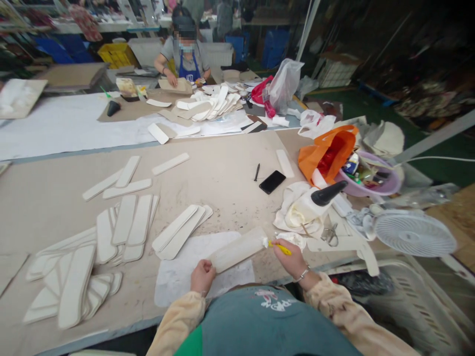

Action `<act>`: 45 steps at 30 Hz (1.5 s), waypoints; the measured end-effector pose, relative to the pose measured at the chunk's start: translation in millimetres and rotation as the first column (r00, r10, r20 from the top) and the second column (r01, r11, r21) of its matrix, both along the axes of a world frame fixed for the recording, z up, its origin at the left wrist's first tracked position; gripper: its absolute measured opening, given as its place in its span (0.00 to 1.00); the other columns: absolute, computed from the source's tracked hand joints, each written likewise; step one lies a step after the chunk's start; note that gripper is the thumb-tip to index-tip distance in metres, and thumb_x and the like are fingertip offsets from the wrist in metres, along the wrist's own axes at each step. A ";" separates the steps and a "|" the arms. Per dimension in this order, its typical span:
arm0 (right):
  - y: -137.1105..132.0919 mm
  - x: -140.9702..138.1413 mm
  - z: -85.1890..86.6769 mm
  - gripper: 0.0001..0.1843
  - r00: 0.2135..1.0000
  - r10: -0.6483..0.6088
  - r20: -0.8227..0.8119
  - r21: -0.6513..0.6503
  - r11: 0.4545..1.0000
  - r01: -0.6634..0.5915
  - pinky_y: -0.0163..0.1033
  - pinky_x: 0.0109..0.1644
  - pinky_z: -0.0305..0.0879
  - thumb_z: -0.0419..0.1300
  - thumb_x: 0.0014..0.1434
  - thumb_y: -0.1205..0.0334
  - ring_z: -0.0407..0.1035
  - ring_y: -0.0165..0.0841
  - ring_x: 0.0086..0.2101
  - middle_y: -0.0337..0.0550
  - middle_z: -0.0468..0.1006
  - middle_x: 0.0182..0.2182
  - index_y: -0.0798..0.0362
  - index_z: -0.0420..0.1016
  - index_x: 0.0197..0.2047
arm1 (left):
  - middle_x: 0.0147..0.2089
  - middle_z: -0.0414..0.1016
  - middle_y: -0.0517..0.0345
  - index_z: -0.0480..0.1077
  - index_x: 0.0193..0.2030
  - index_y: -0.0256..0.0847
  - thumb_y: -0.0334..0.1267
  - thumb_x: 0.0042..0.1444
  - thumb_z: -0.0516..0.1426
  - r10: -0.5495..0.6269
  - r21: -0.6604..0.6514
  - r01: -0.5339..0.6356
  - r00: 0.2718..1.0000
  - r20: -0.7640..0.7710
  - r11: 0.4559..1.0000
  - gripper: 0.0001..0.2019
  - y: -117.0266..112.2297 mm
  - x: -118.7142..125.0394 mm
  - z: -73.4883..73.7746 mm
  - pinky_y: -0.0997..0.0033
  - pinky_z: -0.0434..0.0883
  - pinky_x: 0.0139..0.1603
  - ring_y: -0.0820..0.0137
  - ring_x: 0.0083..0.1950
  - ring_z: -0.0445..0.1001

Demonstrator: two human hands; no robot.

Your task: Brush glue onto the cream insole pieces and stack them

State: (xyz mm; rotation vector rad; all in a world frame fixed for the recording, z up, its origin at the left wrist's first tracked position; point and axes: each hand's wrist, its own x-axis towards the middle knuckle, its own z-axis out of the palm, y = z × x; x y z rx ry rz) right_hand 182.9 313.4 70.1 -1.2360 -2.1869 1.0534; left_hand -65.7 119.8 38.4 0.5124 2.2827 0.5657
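My right hand (291,258) is closed round the yellow handle of a small brush (281,246). White bristles touch the far right end of a long pale strip (239,249). At the strip's near left end, my left hand (203,275) pinches its edge with curled fingers. Beneath the strip lies a white sheet (172,282) on the table. Just left of it are a few long white rounded pieces (181,230), overlapping. Beyond my right hand, a white bottle (302,210) with a black nozzle lies on a crumpled cloth (282,217).
Stacks of white rounded pieces (76,282) cover the table's left side. A black phone (272,182), an orange bag (313,155), a purple basin (389,183), scissors (329,235) and a white fan (413,233) stand right. Across the table, a co-worker (185,59) handles pieces.
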 end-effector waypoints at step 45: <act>17.0 7.9 14.5 0.23 0.979 -0.203 0.015 -0.313 0.929 0.197 0.37 0.28 0.69 0.58 0.47 0.43 0.71 0.36 0.26 0.39 0.76 0.24 0.49 0.78 0.39 | 0.24 0.73 0.64 0.68 0.32 0.40 0.28 0.45 0.56 -0.054 -0.008 0.054 0.995 -0.086 0.999 0.06 -6.7 -2.5 -3.4 0.77 0.64 0.32 0.73 0.30 0.73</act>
